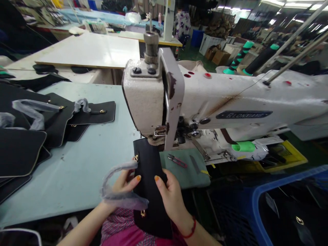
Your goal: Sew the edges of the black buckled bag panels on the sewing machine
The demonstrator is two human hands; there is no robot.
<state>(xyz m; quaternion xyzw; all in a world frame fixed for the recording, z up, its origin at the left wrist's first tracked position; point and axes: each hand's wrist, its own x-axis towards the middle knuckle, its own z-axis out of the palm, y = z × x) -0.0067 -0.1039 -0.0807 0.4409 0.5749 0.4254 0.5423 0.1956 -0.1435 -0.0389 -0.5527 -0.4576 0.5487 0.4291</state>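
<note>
A black bag panel (150,191) with gold hardware lies lengthwise before me, its far end close under the head of the sewing machine (146,99). Along its left side loops a bag handle (109,191) wrapped in clear plastic. My left hand (125,184) grips the panel's left edge, thumb on top and fingers underneath. On the opposite edge my right hand (171,193) pinches it the same way. Whether the needle touches the panel is hidden by the machine head. Thread snips (177,160) with pink handles rest on the machine bed to the right.
Black panels (57,116) with wrapped handles are piled on the left of the pale table (84,171). A blue crate (258,198) holding black pieces stands at lower right. Thread cones (263,58) rise behind the machine, and a yellow tray (294,155) sits beyond it.
</note>
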